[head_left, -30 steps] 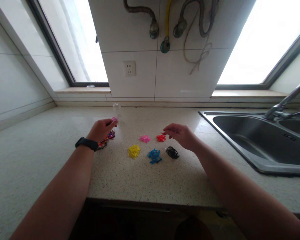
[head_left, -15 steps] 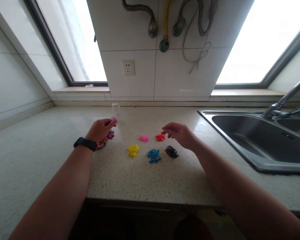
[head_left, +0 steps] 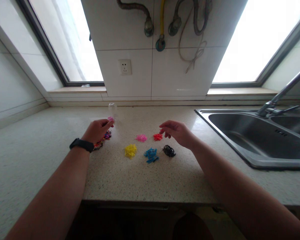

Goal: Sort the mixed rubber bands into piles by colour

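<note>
My left hand, with a dark band on its wrist, is closed, thumb against fingers; what it pinches is hidden. Just past its fingertips are a pink clump and a clear plastic container. Partly under this hand lies a pile of mixed-colour small rubber bands. My right hand hovers at the small red pile, fingers curled and thumb near the index finger; anything between them is too small to make out. Nearby lie pink, yellow, blue and black piles.
A steel sink with a faucet is set into the speckled counter at right. The tiled wall behind carries a socket and hanging hoses. Windows stand on both sides.
The whole scene has shifted slightly left as the camera turned. My right fingertips have come a little closer to the red pile. My left hand stays by the pink clump.
</note>
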Available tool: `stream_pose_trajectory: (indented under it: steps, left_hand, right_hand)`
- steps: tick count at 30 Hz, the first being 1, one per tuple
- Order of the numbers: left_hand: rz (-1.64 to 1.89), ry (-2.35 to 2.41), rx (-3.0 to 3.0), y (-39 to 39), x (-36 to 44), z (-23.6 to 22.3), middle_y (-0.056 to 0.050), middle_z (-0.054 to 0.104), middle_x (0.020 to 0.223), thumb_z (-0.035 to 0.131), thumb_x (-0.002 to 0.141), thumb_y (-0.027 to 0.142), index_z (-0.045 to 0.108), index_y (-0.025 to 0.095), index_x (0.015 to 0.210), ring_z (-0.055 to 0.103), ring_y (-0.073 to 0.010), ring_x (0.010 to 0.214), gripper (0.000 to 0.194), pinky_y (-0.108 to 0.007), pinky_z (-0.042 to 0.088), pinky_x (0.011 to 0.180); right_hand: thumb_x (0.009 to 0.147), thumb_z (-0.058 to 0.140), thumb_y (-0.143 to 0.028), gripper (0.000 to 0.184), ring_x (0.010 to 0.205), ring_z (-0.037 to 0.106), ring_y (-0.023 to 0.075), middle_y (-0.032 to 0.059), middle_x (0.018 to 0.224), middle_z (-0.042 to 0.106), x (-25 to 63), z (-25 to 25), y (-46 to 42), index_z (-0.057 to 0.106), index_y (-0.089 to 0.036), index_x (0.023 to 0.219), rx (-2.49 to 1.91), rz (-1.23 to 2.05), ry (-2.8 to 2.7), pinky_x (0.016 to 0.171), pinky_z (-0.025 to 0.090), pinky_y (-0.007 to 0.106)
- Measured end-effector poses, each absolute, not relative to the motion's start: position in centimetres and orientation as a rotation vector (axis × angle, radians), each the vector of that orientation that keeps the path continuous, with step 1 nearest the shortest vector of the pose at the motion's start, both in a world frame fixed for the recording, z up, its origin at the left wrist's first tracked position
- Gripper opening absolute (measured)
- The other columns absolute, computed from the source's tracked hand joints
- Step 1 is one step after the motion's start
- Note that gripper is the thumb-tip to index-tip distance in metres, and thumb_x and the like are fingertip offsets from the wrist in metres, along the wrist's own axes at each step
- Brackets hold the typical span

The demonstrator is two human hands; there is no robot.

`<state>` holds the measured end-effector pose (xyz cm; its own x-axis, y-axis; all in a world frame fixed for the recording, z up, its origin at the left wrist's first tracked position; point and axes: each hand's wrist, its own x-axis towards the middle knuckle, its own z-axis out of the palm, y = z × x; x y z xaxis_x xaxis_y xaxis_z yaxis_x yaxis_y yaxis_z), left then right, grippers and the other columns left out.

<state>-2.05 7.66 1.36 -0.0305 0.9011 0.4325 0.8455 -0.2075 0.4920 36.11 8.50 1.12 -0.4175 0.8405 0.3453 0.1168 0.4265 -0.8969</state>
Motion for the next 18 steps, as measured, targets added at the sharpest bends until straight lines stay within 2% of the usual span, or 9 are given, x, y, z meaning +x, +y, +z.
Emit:
stream_pose_trajectory:
  steps: [5,13,18]
  left_hand:
    - [1.047,1.919,2.13,7.68,-2.14,1.29,0.001,0.058,0.052,0.048,0.09,0.058,0.075,0.018,0.081,0.051,-0.0159,0.054,0.049,-0.027,0.034,0.055]
    - [1.033,1.92,2.125,7.98,-2.37,1.03,-0.003,0.067,0.063,0.049,0.089,0.059,0.075,0.019,0.081,0.056,-0.0174,0.059,0.048,-0.027,0.036,0.057]
    - [1.025,1.92,2.144,7.9,-2.3,1.01,-0.001,0.063,0.057,0.048,0.089,0.058,0.075,0.018,0.08,0.054,-0.0166,0.055,0.048,-0.027,0.035,0.056]
  right_hand:
    - [0.08,0.07,-0.05,0.034,0.063,0.063,0.013,0.0047,0.082,0.074,35.97,1.14,8.46,0.068,-0.02,0.096,-0.817,1.078,-1.808,0.056,0.05,0.029]
    - [0.08,0.071,-0.049,0.033,0.064,0.064,0.0134,0.0054,0.085,0.075,35.87,1.11,8.36,0.068,-0.02,0.095,-0.808,1.105,-1.793,0.056,0.051,0.029]
    - [0.08,0.071,-0.044,0.029,0.065,0.064,0.0132,0.0056,0.088,0.075,35.93,1.02,8.44,0.068,-0.02,0.096,-0.794,1.101,-1.798,0.056,0.051,0.029]
